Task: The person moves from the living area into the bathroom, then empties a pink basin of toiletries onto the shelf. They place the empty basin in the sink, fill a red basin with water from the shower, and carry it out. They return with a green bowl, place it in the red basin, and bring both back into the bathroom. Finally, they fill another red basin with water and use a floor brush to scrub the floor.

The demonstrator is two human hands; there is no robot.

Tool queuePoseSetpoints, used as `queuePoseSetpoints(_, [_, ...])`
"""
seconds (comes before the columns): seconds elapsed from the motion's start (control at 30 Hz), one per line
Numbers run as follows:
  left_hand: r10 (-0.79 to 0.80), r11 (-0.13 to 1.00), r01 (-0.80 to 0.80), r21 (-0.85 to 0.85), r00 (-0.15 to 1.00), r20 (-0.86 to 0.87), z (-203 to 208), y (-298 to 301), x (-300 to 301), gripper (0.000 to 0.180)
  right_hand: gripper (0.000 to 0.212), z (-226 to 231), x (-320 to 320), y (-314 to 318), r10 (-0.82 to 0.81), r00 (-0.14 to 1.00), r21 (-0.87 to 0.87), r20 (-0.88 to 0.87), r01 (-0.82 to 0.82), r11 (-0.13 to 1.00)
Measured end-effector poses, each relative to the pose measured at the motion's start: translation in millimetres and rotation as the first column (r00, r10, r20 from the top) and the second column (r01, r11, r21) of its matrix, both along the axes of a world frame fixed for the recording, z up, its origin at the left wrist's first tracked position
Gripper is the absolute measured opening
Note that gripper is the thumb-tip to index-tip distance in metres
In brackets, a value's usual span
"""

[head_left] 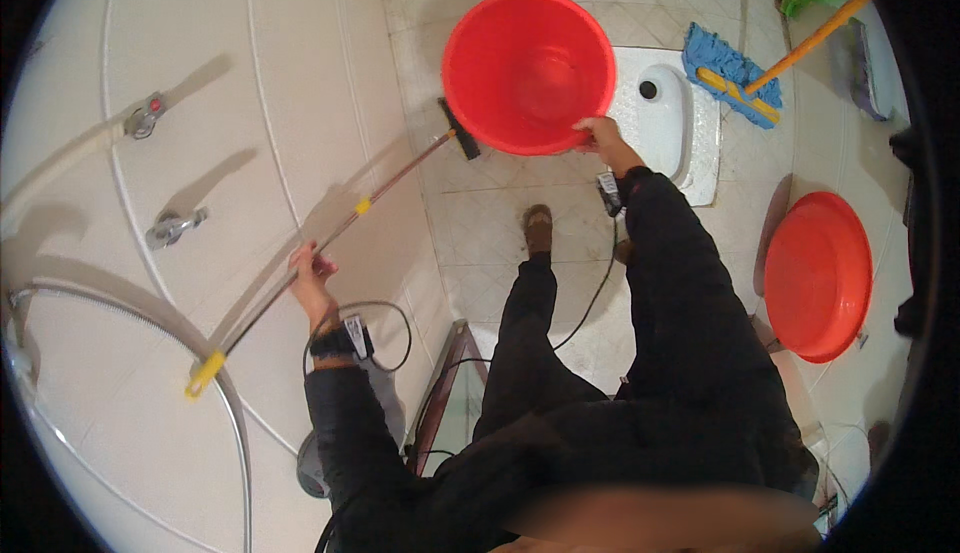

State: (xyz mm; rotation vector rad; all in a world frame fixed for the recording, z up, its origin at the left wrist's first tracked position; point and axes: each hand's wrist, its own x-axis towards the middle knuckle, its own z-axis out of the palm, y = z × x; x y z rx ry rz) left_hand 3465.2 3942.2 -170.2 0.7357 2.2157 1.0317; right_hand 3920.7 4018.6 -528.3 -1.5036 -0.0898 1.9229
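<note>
My left hand is closed around the long pole of a floor brush, which has yellow fittings. Its dark head points down toward the floor, close beside a red plastic bucket. With my right hand I grip the near rim of that bucket. The bucket's open mouth faces me and nothing shows inside it. Whether it stands on the floor or is lifted cannot be told.
A white squat toilet lies in the tiled floor to the right. Beyond it leans a blue mop with an orange handle. A red basin rests against the right wall. Taps and a shower hose stick out from the left wall.
</note>
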Motion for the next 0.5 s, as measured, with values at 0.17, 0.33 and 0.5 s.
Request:
queuePoseSetpoints(0.17, [0.063,0.998,-0.064,-0.007,0.992,-0.106,24,-39,-14,0.024,0.037,8,-34,18,0.185,0.974,0.212,-0.131,-0.155,0.965])
queuePoseSetpoints(0.33, [-0.015,0.994,0.009,-0.107,0.999,-0.051,19,-63,-21,0.026,0.065,12,-95,18,0.179,0.979,0.168,-0.101,-0.161,0.973])
queuePoseSetpoints(0.5, [0.028,0.998,-0.03,-0.061,0.999,-0.03,9,-58,-25,0.031,0.056,17,-103,-35,0.29,0.952,0.178,-0.1,-0.269,0.947])
